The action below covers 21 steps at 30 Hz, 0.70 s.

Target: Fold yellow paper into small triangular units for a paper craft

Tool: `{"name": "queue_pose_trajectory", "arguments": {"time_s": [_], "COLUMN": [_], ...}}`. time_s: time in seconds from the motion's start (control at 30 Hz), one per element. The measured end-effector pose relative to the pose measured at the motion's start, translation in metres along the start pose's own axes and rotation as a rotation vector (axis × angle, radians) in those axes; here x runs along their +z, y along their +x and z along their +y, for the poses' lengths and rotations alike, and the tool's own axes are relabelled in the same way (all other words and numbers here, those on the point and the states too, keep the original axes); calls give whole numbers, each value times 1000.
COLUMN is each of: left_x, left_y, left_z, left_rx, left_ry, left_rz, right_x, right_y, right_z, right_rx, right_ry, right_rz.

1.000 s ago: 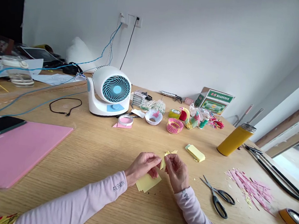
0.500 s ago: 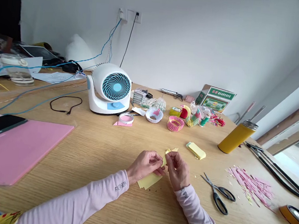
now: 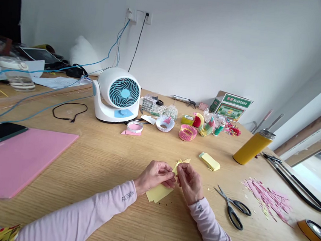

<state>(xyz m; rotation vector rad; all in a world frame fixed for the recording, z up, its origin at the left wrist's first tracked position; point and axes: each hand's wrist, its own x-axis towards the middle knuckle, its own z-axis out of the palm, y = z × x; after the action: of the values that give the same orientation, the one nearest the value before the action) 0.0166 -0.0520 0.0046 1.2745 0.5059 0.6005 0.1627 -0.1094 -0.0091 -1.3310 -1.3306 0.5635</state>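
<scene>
Close together over the wooden table, my left hand and my right hand pinch a small piece of yellow paper between their fingertips. Part of that piece is hidden by the fingers. Loose yellow paper sheets lie on the table beneath my left hand. More folded yellow paper shows just beyond my fingers. To the right rests a stack of yellow paper strips. Scissors with black handles lie with blades apart, right of my right hand.
A white fan stands at the back left, near folded paper cups. A pink board with a black phone lies left. At right are a yellow bottle, pink paper scraps and a tape roll.
My fingers stay pinched on the yellow paper, with my left hand shifted very slightly left. The whole view has also moved a little; the table items stay in place.
</scene>
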Motion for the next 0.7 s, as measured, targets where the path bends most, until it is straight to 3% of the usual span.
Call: {"name": "queue_pose_trajectory", "arguments": {"time_s": [0.33, 0.57, 0.7], "left_x": [1, 2, 2], "left_y": [0, 0, -2], "left_z": [1, -3, -1], "left_rx": [92, 11, 32], "left_ry": [151, 129, 97], "left_rz": [-39, -60, -55], "right_x": [-5, -5, -6], "right_y": [2, 1, 1], "right_z": [-8, -10, -6], "right_rx": [-129, -165, -96], "right_ry": [-233, -193, -115], "right_rz": [28, 48, 50]}}
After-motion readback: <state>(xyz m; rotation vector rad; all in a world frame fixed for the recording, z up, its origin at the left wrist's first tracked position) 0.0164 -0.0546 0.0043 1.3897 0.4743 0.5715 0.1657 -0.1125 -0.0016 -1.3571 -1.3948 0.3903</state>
